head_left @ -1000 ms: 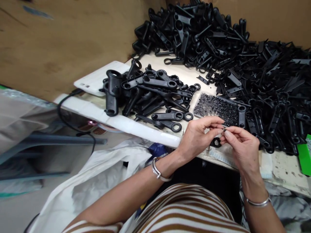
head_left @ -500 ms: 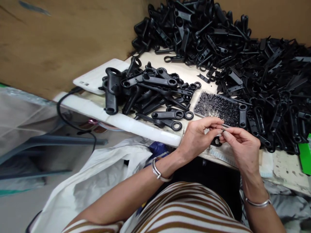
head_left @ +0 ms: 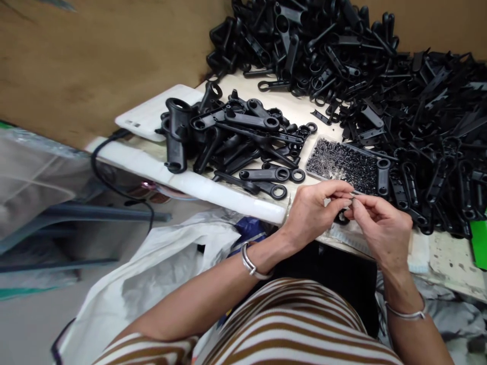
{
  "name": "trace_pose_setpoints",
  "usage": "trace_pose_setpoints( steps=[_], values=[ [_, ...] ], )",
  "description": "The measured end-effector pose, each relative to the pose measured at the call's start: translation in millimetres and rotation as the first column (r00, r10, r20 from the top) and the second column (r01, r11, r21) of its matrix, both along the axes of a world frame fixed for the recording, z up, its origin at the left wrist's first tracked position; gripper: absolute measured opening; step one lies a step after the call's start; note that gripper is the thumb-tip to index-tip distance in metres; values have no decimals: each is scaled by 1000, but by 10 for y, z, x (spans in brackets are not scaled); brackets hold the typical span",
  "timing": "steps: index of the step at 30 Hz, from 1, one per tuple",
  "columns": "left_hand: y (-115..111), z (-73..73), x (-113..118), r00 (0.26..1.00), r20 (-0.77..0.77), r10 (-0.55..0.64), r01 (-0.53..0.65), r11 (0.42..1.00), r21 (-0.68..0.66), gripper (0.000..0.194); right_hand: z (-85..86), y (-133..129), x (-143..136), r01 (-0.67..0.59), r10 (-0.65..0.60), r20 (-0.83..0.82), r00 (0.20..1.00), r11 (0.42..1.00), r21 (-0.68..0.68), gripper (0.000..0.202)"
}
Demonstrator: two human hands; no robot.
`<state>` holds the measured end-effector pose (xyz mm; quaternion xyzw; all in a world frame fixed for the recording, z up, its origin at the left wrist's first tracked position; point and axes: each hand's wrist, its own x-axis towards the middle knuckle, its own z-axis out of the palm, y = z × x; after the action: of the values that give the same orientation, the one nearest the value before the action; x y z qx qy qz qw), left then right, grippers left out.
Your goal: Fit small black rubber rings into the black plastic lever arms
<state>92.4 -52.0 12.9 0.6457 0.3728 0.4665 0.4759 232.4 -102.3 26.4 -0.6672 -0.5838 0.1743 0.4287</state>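
My left hand [head_left: 314, 210] and my right hand [head_left: 384, 228] meet over the front edge of the table, thumb and fingertips pinched together. A tiny dark piece [head_left: 352, 198] shows where the fingertips touch; it is too small to name. Just behind the hands lies a shallow clear tray [head_left: 312, 176] filled with small black and silvery pieces that look like screws. Beneath the hands, a black ring-ended part [head_left: 342, 218] is partly covered by the fingers. Another black plastic arm with a round hole [head_left: 383, 177] rests against the tray's right side.
Black plastic arms [head_left: 243, 121] lie heaped left of the tray, beside a flat white device [head_left: 152, 114] with a black cable [head_left: 95, 162]. Larger piles of black parts [head_left: 297, 45] fill the back and right. White padding [head_left: 213, 195] lines the front edge; a green object [head_left: 478, 243] is far right.
The view has shifted slightly. Both hands stay pinched together at nearly the same place in front of the tray, with only small finger movement.
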Motion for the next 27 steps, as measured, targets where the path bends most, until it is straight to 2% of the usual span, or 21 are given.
trace_pose_setpoints(
  steps=[5,8,11,13,16,21,27],
  values=[
    [16,-19,-38,1000,-30,-3,4,998,55,16,26,30,48,-87,87,140,986,996,-7,15],
    [4,9,-135,988,-156,-14,43,982,183,18,41,20,99,-79,82,198,977,997,-21,16],
    [-43,23,-289,926,-376,31,133,906,402,26,23,-19,180,-64,70,235,969,997,-35,16],
    [-87,-3,-382,863,-502,58,216,855,471,28,-7,-61,233,-76,85,270,959,996,-45,15],
    [-155,-75,-448,814,-579,55,257,859,443,23,-53,-139,269,-126,141,312,940,990,-70,14],
    [-248,-135,-402,833,-551,36,229,885,405,23,-84,-260,196,-190,199,382,903,980,-62,13],
    [-301,-158,-363,847,-530,40,212,888,407,16,-138,-299,115,-251,220,537,814,968,-15,11]
  ],
)
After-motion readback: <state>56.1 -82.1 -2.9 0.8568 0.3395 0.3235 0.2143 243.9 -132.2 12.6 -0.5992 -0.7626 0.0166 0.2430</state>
